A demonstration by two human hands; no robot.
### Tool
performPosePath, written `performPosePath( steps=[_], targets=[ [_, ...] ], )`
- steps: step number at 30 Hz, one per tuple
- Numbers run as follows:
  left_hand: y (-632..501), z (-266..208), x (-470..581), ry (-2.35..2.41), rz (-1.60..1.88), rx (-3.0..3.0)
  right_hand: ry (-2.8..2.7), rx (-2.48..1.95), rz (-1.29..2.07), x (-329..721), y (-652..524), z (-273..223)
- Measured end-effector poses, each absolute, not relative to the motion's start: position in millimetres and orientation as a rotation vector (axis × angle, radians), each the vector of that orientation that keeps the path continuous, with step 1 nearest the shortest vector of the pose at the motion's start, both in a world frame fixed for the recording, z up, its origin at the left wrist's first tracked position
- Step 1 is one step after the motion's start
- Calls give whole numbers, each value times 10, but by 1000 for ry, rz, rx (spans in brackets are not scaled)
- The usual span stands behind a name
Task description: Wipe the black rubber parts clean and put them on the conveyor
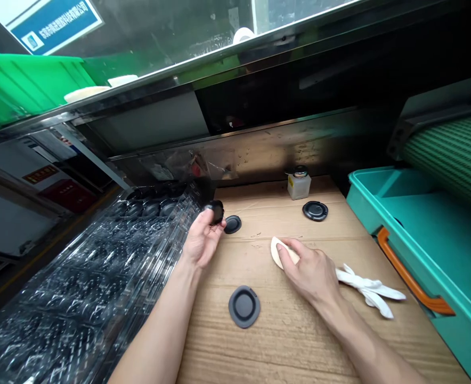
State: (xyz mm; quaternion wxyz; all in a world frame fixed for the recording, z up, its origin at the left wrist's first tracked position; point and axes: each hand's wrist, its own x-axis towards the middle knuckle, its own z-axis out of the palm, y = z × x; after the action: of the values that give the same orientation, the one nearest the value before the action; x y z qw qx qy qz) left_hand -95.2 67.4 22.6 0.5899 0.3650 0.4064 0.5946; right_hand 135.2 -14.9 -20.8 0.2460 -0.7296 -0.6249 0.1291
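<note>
My left hand pinches a small glossy black round part above the left edge of the cardboard sheet. Just right of those fingers, a dark round part lies flat. In my right hand is a cream-coloured pad, gripped between thumb and fingers; much of it is hidden by them. A grey round part with a recessed ring rests on the cardboard between my forearms. Farther back on the right lies another black round part. Beside my right wrist is a white glove.
Clear plastic trays holding many black parts stand at left. A small square bottle sits at the cardboard's back. On the right is a teal bin with an orange handle, below a green conveyor belt. A metal ledge crosses behind.
</note>
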Motion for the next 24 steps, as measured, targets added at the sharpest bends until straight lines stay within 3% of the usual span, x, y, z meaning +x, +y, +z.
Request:
performPosePath(
  steps=[4, 15, 21, 24],
  targets=[
    [635, 324, -922, 551, 1280, 350, -1697, -1993, 334, 1352, -147, -227],
    [631, 234, -872, 512, 1226, 343, -1698, -2000, 324, 1356, -150, -219],
    [733, 36, -938, 1106, 1489, 1099, -1701, -1982, 324, 1357, -150, -220],
    [801, -81, -968, 1529, 1328, 1695, -1685, -1964, 335, 1357, -143, -224]
  ],
)
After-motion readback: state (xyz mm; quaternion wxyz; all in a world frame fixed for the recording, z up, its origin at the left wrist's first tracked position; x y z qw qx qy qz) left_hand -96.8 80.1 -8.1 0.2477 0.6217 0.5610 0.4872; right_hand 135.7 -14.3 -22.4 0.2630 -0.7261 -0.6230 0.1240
